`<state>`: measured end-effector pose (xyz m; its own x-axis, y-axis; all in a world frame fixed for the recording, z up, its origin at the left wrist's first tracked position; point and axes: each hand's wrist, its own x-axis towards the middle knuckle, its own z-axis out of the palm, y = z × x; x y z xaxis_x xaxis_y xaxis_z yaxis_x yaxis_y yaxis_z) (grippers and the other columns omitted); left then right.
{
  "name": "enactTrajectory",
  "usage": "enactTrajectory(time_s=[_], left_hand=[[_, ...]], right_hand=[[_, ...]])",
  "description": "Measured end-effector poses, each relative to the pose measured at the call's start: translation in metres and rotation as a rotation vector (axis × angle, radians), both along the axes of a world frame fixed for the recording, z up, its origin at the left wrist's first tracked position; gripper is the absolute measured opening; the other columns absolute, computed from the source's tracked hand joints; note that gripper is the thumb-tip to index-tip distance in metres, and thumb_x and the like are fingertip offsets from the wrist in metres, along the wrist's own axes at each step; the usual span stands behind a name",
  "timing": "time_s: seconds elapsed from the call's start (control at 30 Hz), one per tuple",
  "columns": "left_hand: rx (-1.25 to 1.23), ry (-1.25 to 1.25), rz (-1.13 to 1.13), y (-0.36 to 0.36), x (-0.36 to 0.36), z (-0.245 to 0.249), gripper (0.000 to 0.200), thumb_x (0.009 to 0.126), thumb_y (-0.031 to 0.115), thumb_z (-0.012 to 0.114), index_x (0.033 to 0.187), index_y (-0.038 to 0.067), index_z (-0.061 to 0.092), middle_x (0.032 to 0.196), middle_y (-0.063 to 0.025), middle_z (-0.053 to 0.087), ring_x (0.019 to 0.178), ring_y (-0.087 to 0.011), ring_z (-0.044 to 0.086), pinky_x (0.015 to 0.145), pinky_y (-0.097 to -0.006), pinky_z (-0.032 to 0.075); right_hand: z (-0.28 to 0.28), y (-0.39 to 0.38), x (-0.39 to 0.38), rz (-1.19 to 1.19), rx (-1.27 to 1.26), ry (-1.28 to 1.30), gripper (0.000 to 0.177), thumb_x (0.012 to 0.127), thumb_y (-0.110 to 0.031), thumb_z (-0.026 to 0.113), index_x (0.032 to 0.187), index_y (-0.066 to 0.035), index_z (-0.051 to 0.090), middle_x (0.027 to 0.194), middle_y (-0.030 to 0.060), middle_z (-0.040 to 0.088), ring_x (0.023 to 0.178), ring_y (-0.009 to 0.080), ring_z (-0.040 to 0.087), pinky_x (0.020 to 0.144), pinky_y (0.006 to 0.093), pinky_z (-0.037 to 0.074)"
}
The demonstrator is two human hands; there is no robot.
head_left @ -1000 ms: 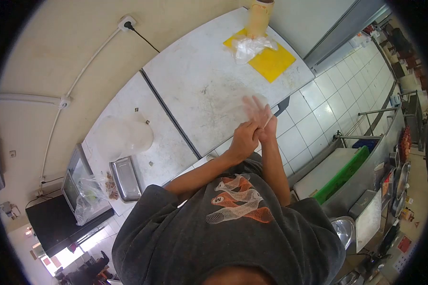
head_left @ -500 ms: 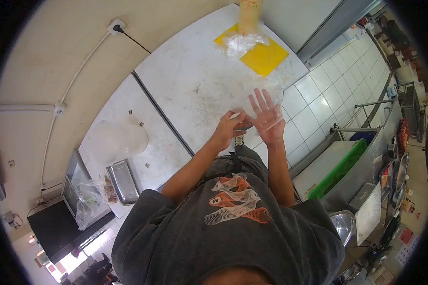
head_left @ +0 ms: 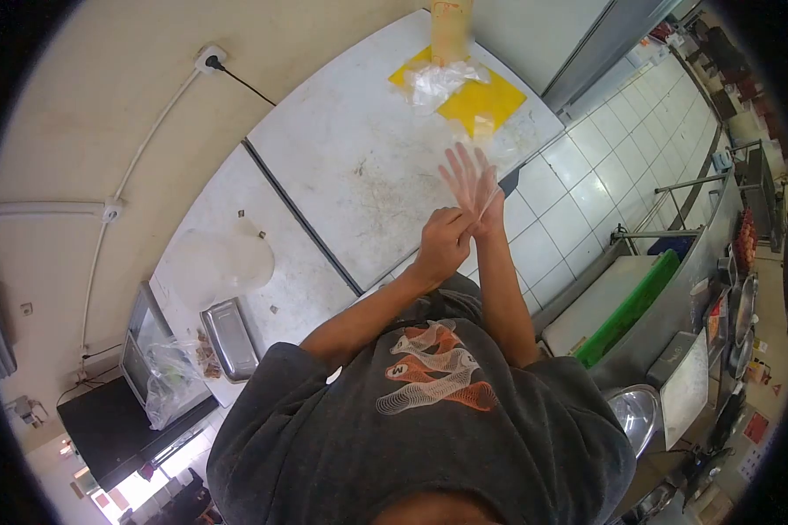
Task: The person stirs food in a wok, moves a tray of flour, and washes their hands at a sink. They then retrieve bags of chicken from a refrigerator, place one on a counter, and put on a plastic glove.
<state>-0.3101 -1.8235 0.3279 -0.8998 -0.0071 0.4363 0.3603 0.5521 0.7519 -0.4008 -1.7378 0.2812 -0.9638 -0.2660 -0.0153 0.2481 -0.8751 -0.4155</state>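
A clear plastic glove [head_left: 481, 186] covers my right hand [head_left: 467, 178], which is raised above the table's near edge with its fingers stretched apart. My left hand [head_left: 445, 246] is closed at the base of the right palm, pinching the glove's film near the wrist. Where the glove's loose edge ends is hard to make out. Beyond the fingertips lies a yellow sheet [head_left: 499, 98] on the white table [head_left: 350, 114]. Crumpled clear plastic [head_left: 442, 85] rests on this sheet, beside a pale yellow cylindrical container [head_left: 451, 35].
On the left table section are a translucent round sheet [head_left: 223, 258], a metal tray [head_left: 230, 339] and a clear plastic bag [head_left: 171, 376]. To the right stand a green-edged white board [head_left: 630, 306], a metal bowl [head_left: 630, 418] and a steel counter. Tiled floor [head_left: 578, 210] runs alongside.
My left hand has moved from beside the right thumb to the base of the right palm, gripping the film there. The right hand has turned and shifted slightly left and away from me.
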Motion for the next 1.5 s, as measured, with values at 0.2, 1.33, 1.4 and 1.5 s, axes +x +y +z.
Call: enactTrajectory(time_s=[0.2,1.33,1.4,1.5], left_hand=[[-0.019,0.080,0.009,0.004,-0.008,0.008,0.013,0.075,0.000,0.066,0.087,0.003,0.067,0.083,-0.0127,0.063,0.077,-0.0325,0.059,0.069,-0.0407,0.048],[-0.063,-0.066,-0.150,-0.021,-0.075,0.070,0.033,0.071,-0.001,0.069,0.103,0.004,0.069,0.085,-0.0108,0.063,0.081,-0.0285,0.061,0.072,-0.0350,0.050],[-0.075,0.050,-0.136,-0.020,-0.078,0.079,0.025,0.071,-0.002,0.068,0.096,0.003,0.069,0.085,-0.0117,0.062,0.082,-0.0292,0.061,0.071,-0.0352,0.050],[-0.154,0.268,-0.204,-0.013,-0.086,0.081,0.018,0.072,-0.003,0.066,0.090,0.001,0.068,0.084,-0.0123,0.061,0.080,-0.0301,0.060,0.071,-0.0354,0.050]], right_hand=[[-0.015,-0.010,0.003,0.287,-0.465,-0.190,0.068,0.096,-0.061,0.031,0.148,-0.018,0.025,0.153,0.0208,0.020,0.138,0.0471,0.022,0.104,0.0767,0.021],[0.040,-0.019,-0.062,-0.191,0.146,0.003,0.071,0.094,-0.064,0.038,0.153,-0.033,0.012,0.156,0.0091,0.021,0.139,0.0377,0.025,0.104,0.0638,0.031],[0.021,-0.017,-0.068,-0.152,0.305,0.185,0.069,0.094,-0.065,0.038,0.152,-0.035,0.016,0.156,0.0101,0.021,0.138,0.0376,0.027,0.103,0.0626,0.033],[0.027,-0.027,-0.068,-0.070,0.247,-0.055,0.074,0.092,-0.066,0.040,0.152,-0.028,0.018,0.153,0.0127,0.023,0.135,0.0381,0.030,0.104,0.0649,0.031]])
